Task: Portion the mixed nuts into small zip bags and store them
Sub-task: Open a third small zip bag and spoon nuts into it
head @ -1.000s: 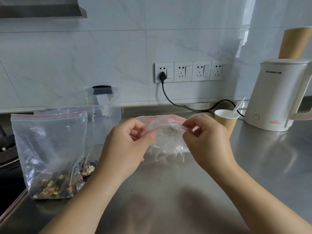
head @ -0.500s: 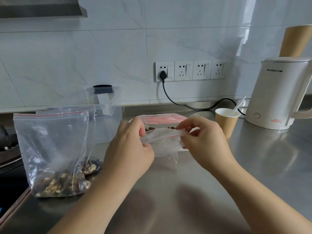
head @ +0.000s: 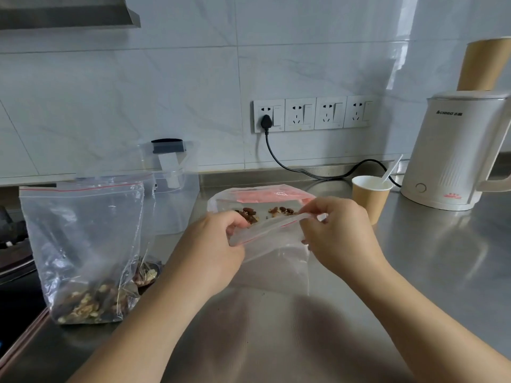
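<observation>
I am pinching the small zip bag's (head: 276, 239) mouth with my left hand (head: 218, 244) and right hand (head: 337, 233) above the tabletop (head: 304, 341); a slipping grip could reseal it, spilling nuts.

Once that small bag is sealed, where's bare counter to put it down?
Bare steel lies in front of the small zip bag, between the forearms, and to the right, in front of the paper cup and kettle. The left is crowded: the big nut bag and clear container. More bags lie behind the hands.
</observation>
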